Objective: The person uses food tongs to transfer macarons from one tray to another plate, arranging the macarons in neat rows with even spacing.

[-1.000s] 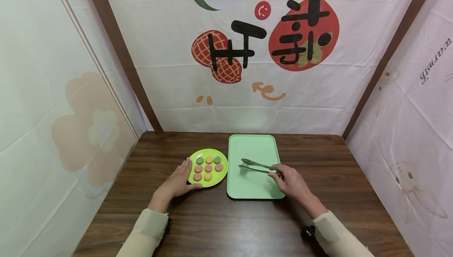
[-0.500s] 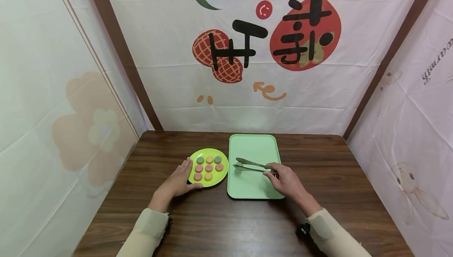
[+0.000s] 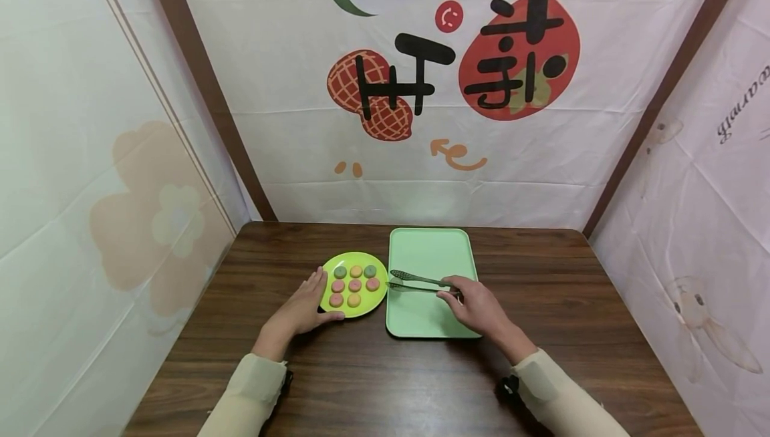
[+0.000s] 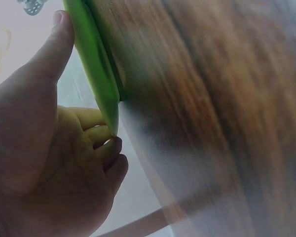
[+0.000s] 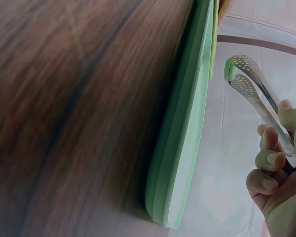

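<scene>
In the head view my left hand (image 3: 299, 307) rests against the left side of a yellow-green plate (image 3: 379, 298). Its fingers lie extended along the rim, and the thumb touches the near edge. Several pink, yellow and green macarons (image 3: 355, 285) sit on the plate in rough rows. My right hand (image 3: 481, 305) holds metal tongs (image 3: 421, 278) above a pale green tray (image 3: 430, 250). The tong tips point left, close to the plate's right edge. In the right wrist view, a small green piece (image 5: 229, 69), apparently a macaron, sits between the perforated tong tips.
The tray stands directly right of the plate on a dark wooden table (image 3: 373, 383). A printed white cloth (image 3: 289, 176) hangs behind the table, and more cloth closes in both sides.
My right hand has moved left over the tray, carrying the tong tips up to the plate's right edge. The left hand and the plate have stayed in place.
</scene>
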Motion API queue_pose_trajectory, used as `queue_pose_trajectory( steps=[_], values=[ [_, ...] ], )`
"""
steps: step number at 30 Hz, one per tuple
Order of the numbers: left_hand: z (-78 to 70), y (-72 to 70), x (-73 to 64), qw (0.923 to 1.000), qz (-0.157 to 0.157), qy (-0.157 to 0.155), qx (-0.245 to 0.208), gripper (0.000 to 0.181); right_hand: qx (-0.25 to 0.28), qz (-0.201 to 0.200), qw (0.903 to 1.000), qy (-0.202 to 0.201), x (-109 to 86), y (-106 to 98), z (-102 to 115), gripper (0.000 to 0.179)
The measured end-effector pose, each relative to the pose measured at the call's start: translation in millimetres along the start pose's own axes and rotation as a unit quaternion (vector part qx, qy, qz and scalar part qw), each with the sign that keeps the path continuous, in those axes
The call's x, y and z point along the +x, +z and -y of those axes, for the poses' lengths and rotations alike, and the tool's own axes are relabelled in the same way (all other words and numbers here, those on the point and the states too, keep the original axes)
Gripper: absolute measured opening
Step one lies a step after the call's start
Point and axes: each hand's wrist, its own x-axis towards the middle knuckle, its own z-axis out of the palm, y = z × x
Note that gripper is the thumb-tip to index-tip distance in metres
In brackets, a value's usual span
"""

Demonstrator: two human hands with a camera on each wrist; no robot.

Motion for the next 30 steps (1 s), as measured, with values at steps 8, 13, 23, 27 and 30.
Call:
queue_pose_trajectory(
  steps=[8,13,23,27,30],
  values=[
    [-0.8,-1.3,-0.2,1.0,-0.003,0.005,-0.001,0.117,-0.004,0.019,0.9998,-0.007,3.1,5,4,0.029],
    [-0.5,-0.9,-0.3,1.0,-0.002,0.004,0.0,0.117,0.003,0.029,0.9995,-0.013,6.1,6,8,0.03],
    [-1.6,-0.3,-1.1,1.0,0.0,0.001,-0.001,0.117,-0.002,0.054,0.998,-0.034,13.6,14,13,0.03],
    [-1.7,-0.7,-1.4,1.0,-0.001,0.002,-0.001,0.117,-0.006,0.063,0.9975,-0.033,16.9,17,16,0.03],
    [-1.9,-0.8,-2.0,1.0,-0.001,0.002,0.0,0.117,-0.009,0.07,0.9971,-0.03,18.8,20,18,0.03]
  ],
)
